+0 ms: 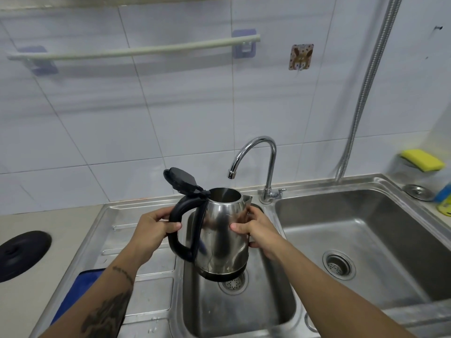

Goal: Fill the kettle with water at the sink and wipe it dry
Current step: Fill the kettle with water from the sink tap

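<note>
A steel kettle with a black handle and base hangs in the air over the small middle sink basin. Its black lid stands flipped up and open. My left hand grips the black handle. My right hand presses against the kettle's right side below the spout. The chrome faucet curves above; its outlet is up and to the right of the kettle's mouth, and no water runs from it. A blue cloth lies on the drainboard, partly hidden by my left forearm.
A larger sink basin lies to the right. The black kettle base sits on the counter at far left. A yellow sponge rests on a holder at the back right. A towel bar hangs on the tiled wall.
</note>
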A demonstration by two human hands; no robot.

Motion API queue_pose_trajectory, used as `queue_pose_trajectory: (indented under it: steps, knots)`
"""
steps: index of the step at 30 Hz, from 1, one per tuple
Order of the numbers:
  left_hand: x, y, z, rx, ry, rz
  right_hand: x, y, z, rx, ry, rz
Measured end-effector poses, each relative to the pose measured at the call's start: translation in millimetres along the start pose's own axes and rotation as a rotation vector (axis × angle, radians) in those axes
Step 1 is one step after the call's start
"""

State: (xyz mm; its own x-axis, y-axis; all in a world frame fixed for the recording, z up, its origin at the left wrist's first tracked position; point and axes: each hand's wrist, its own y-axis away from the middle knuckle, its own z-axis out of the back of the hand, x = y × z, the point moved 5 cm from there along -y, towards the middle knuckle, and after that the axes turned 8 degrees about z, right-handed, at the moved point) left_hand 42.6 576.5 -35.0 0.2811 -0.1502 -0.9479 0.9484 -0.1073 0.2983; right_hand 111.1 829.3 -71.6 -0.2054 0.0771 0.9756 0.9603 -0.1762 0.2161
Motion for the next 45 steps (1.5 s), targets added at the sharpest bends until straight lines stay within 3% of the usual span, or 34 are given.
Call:
queue_pose_trajectory:
  steps: [22,32,45]
  knots:
    - [-4.8,-25.2,-1.8,-0.038,-0.023,0.018,10.1,-30.0,4.0,0.034,-0.018,0.003]
    - [-10.4,-30.4,-4.7,-0.075,-0.072,-0.029,-3.5,-36.8,8.2,0.105,-0.279,-0.007]
    - [-11.1,-28.4,2.0,-0.066,-0.082,0.025,11.2,-33.0,10.3,0.194,-0.198,0.056]
